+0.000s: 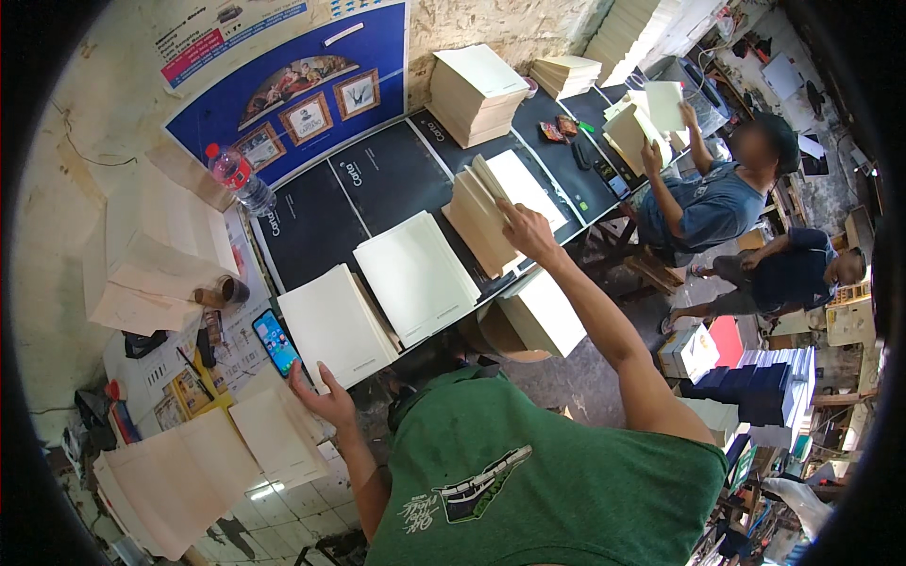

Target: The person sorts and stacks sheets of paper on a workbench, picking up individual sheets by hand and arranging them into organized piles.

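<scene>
- Broadly, a long table [392, 165] with a black top, marked with white lines and lettering, runs diagonally before me, bearing stacks of pale paper.
- Poster [302, 85]: blue, with framed pictures, on the wall behind the table's left part.
- Co-worker [710, 193]: at the table's far right, in a dark cap, both hands on a sheaf of sheets [666, 106].
- Tall stack [477, 104]: near the wall, at the table's back edge.
- Near stack [335, 325]: at the table's left end, its pages slightly fanned along one side.
- Middle stack [415, 275]: just beside the near stack, to its right.
- Third stack [472, 226]: right of the middle stack, its brownish page edges facing me; this is the one I am handling.
- My right hand [528, 233]: arm outstretched, fingertips against the near edge of the third stack's top sheets; whether they pinch those sheets I cannot tell.
- My left hand [327, 401]: fingers spread and grasping nothing, by the near stack's lower corner; contact there is unclear.
- Bottle [241, 179]: clear, red-capped and red-labelled, upright near the table's left corner.
- Phone [276, 342]: screen lit blue, just left of the near stack.
</scene>
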The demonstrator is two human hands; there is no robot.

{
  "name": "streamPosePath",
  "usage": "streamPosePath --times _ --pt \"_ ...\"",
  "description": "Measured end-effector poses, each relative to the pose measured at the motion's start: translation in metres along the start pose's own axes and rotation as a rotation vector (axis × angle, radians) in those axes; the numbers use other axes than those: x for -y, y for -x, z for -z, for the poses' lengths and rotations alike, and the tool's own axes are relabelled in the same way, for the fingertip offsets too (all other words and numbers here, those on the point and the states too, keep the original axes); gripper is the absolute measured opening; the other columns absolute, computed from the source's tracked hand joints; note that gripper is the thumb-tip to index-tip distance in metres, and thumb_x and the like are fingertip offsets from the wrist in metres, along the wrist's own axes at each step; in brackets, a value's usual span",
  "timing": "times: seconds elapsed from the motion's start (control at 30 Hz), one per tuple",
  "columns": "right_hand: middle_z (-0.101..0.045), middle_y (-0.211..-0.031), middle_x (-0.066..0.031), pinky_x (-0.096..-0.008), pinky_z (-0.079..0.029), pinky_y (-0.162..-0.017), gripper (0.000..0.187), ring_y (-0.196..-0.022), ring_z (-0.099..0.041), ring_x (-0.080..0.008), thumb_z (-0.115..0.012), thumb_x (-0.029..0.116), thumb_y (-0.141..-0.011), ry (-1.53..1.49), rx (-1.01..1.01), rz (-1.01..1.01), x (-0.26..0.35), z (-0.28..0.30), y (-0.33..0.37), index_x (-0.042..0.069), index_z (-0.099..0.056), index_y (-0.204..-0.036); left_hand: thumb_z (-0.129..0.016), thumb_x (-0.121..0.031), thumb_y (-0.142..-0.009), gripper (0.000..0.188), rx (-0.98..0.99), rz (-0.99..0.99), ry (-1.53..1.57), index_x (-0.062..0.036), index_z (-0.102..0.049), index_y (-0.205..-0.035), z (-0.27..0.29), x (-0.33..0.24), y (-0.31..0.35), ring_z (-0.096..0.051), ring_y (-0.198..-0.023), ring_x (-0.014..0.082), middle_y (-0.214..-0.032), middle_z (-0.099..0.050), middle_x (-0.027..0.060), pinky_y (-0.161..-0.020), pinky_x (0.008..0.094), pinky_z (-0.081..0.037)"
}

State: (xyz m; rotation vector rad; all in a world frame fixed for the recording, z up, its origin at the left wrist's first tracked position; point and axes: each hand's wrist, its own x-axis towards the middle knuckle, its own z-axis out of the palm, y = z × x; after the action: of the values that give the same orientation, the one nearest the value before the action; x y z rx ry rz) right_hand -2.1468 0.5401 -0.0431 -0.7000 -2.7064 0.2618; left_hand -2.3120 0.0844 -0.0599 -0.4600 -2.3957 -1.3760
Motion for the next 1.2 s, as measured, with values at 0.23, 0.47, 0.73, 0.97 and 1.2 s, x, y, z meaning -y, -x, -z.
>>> streamPosePath --times 0.23,0.47,0.73,0.97,1.2 --pt "-0.062 -0.083 -0.0154 -0.0476 -0.053 -0.064 0.059 -0.072 -0.064 -0.0363 -0.057 0.006 -0.084 -0.045 -0.014 0.0 0.0 0.002 0.002 0.015 -0.046 -0.141 -0.064 -0.012 -0.093 0.039 0.045 0.03 0.027 0.0029 -0.052 -0.127 -0.004 -0.01 0.007 -0.05 -0.12 0.0309 -0.127 -0.054 0.0178 -0.107 0.0411 -0.035" --pt "-0.058 -0.091 -0.0189 -0.047 -0.053 -0.072 0.051 -0.081 -0.064 -0.0381 -0.054 0.002 -0.082 -0.036 0.08 -0.009 -0.015 0.0 0.001 0.013 -0.059 -0.131 -0.067 -0.009 -0.089 0.04 0.205 -0.009 0.104 0.0005 -0.053 -0.125 -0.017 -0.026 -0.001 -0.051 -0.118 0.0314 -0.122 -0.058 0.0156 -0.105 0.0433 -0.036" --pt "-0.062 -0.105 -0.0174 -0.0453 -0.056 -0.076 0.035 -0.088 -0.066 -0.0368 -0.051 0.004 -0.084 0.058 0.105 -0.033 0.043 0.02 -0.006 0.006 -0.063 -0.117 -0.069 -0.045 -0.086 0.063 0.513 -0.159 -0.39 0.0002 -0.054 -0.127 -0.09 -0.073 -0.016 -0.049 -0.109 0.0334 -0.115 -0.055 0.0147 -0.089 0.0509 -0.036" --pt "-0.062 -0.101 -0.0223 -0.0468 -0.058 -0.066 0.068 -0.079 -0.068 -0.0363 -0.052 0.009 -0.088 -0.099 0.394 0.174 0.196 -0.006 0.032 0.018 -0.03 -0.152 -0.071 -0.037 -0.083 0.063 0.54 -0.176 -0.428 0.0022 -0.052 -0.129 -0.127 -0.07 0.0 -0.045 -0.107 0.0323 -0.112 -0.049 0.0147 -0.087 0.0485 -0.034" --pt "-0.063 -0.106 -0.0257 -0.0446 -0.054 -0.073 0.099 -0.078 -0.066 -0.0398 -0.064 0.011 -0.079 -0.605 0.362 0.066 0.196 -0.048 0.063 0.006 -0.001 -0.156 -0.064 -0.029 -0.09 0.046 0.683 0.319 0.07 0.0071 -0.051 -0.115 -0.139 -0.074 -0.029 -0.066 -0.086 0.0476 -0.087 -0.066 0.0323 -0.072 0.0535 -0.051"
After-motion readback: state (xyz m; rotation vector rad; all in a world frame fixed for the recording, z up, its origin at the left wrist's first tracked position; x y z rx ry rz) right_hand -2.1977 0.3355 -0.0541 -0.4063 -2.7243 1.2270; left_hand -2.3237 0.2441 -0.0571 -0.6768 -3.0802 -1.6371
